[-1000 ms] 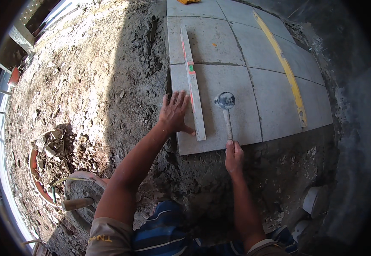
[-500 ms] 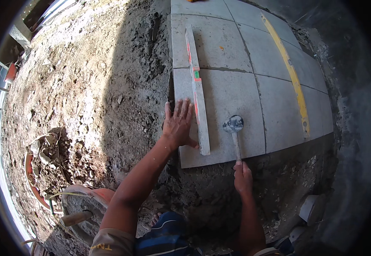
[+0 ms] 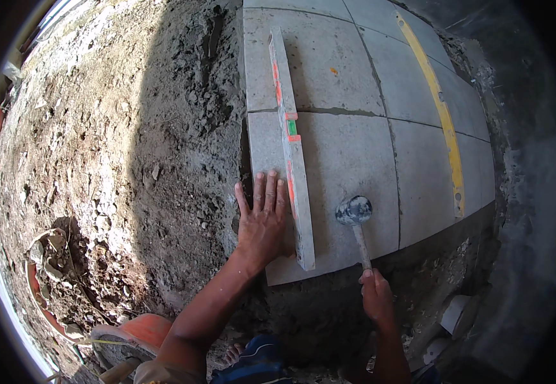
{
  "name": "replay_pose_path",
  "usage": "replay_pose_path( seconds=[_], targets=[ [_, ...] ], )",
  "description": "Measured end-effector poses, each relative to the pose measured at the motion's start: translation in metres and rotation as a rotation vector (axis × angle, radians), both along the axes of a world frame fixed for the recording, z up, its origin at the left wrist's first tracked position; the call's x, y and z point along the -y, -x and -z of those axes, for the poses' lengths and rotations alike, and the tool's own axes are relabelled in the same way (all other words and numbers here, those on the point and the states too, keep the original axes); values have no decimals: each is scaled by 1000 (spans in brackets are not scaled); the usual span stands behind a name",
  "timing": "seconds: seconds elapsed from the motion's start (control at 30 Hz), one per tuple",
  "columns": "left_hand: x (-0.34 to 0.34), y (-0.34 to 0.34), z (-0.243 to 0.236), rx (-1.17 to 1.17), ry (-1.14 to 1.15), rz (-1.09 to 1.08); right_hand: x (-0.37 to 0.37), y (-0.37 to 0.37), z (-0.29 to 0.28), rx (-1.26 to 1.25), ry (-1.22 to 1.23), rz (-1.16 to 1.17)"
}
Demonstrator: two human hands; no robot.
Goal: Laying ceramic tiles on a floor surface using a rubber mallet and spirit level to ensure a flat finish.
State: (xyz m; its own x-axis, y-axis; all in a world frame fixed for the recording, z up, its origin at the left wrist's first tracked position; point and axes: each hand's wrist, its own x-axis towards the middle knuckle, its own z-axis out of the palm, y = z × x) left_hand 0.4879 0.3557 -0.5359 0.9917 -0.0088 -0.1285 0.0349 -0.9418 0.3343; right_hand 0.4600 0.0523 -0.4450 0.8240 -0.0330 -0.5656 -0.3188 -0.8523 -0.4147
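Observation:
My left hand [image 3: 262, 224] rests spread and palm down on the near-left floor tile [image 3: 348, 160], with its thumb beside the lower part of a whitish spirit level [image 3: 300, 198] with a green vial and pink markings, lying lengthwise on the tiles. My right hand [image 3: 376, 294] grips the handle of a rubber mallet [image 3: 353, 210], its scuffed dark head over the same tile, right of the level. A long yellow straightedge or level [image 3: 447, 134] lies on the tiles to the right.
Rough soil and mortar [image 3: 86, 147] lie left of the tiles, half in sunlight. At lower left are a rimmed container [image 3: 31, 281] of rubble and an orange-edged bucket [image 3: 140, 329] with a wooden-handled tool [image 3: 116, 371]. A light cylindrical object [image 3: 455, 315] sits at lower right.
The view has shifted, so the level and tiles sit lower in the picture. Both hands appear lower too; the mallet stays in my right hand over the near tile.

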Motion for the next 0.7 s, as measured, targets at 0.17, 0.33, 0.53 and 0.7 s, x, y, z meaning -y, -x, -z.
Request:
replay_pose_path(
  seconds=[0.17,0.33,0.53,0.7],
  targets=[
    [-3,4,11,93,-62,16,-4,0,1,6,-4,-2],
    [-4,1,-5,-2,17,63,1,13,21,26,-41,35],
    [0,-2,-8,43,-34,113,4,30,60,260,-159,67],
    [2,0,-13,-23,-168,100,8,43,72,326,-277,97]
  ],
)
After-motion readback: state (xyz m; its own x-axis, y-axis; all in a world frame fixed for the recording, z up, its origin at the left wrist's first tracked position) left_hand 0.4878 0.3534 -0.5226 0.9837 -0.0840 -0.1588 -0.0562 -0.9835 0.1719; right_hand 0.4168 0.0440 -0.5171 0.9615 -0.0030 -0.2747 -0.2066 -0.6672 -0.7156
